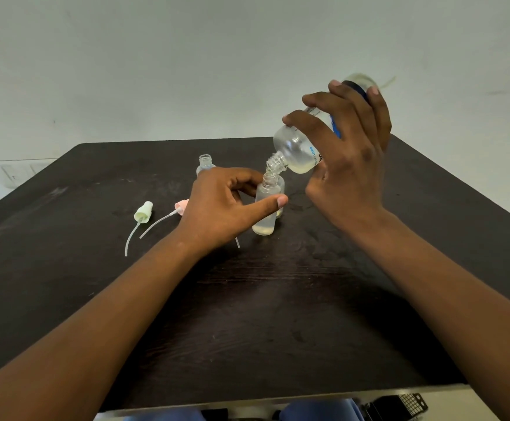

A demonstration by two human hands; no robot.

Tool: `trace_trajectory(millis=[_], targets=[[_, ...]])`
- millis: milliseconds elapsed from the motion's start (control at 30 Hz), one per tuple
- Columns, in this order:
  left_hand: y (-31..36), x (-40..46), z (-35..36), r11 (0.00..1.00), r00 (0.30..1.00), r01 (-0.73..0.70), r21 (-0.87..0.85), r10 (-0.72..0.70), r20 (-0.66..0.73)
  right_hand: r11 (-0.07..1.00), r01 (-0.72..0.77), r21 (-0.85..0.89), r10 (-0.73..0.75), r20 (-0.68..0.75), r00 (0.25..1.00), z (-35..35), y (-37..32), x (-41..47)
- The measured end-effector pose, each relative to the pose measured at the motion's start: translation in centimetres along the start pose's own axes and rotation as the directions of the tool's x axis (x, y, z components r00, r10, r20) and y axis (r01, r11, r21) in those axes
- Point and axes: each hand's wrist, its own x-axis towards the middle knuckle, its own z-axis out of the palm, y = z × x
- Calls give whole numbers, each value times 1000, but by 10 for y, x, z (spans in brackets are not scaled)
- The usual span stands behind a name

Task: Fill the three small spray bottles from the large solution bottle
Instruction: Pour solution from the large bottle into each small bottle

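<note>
While the right hand [349, 147] grips the large solution bottle [300, 150] with fingers and thumb curled round its body, the bottle tilts neck-down toward seven o'clock, its open mouth touching the mouth of a small spray bottle [266, 209]. Pale yellowish liquid pools in the large bottle's lower shoulder and sits at the bottom of the small one. The left hand [223, 205] holds that small bottle upright on the dark table [278, 314], thumb and forefinger curled round its sides. A second small bottle [280, 192] stands just behind it at one o'clock, touching or nearly so. A third small bottle [205, 164], uncapped, stands at eleven o'clock from the left hand. At nine o'clock lie a green spray cap [143, 211] and a pink spray cap [182, 205], each trailing a dip tube.
</note>
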Motion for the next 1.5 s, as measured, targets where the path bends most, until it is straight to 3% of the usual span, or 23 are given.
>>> trace_trajectory(millis=[1233,1500], targets=[[8,-1,0,1000,1000,9,14,-9,12,999,44,14,-43,-32,999,2,3,0],[9,0,-3,999,1000,20,-43,-21,-11,999,-35,25,34,42,999,-7,-3,2]])
